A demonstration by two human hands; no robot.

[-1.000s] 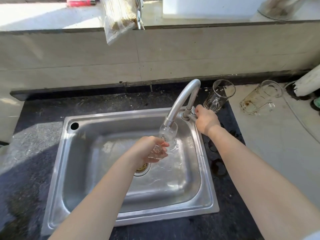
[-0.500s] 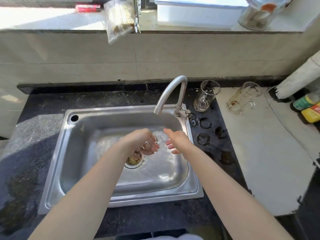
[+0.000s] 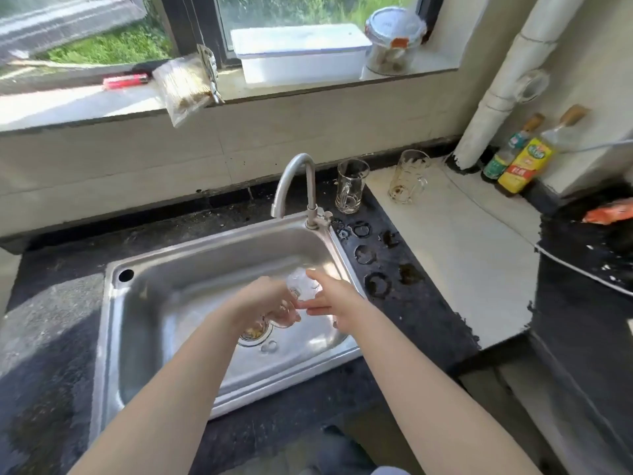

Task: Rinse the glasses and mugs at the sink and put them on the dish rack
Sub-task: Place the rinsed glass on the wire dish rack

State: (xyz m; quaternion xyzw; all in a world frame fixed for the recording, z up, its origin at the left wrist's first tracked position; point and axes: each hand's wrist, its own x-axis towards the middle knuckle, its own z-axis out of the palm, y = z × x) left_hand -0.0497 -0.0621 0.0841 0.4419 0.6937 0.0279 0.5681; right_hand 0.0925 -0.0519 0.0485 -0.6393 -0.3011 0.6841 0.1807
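Over the steel sink (image 3: 144, 337) my left hand (image 3: 265, 303) grips a small clear glass (image 3: 301, 286) tilted toward the right. My right hand (image 3: 334, 301) touches the glass's upper side with spread fingers. The curved tap (image 3: 296, 180) stands behind, and no water is visible from its spout. Two clear glass mugs wait behind the sink: one (image 3: 351, 186) upright on the dark counter, another stained one (image 3: 407, 176) on the white board. No dish rack is in view.
A white board (image 3: 462, 252) covers the counter right of the sink, with wet ring marks (image 3: 376, 282) beside it. Oil bottles (image 3: 524, 162) and a white pipe (image 3: 496, 90) stand at the back right. The window sill holds a white box (image 3: 298, 53), a jar (image 3: 392, 39) and a bag (image 3: 181, 87).
My right hand left the tap handle and came down to the glass. The glass moved from under the spout down over the basin. The view has tilted up and back.
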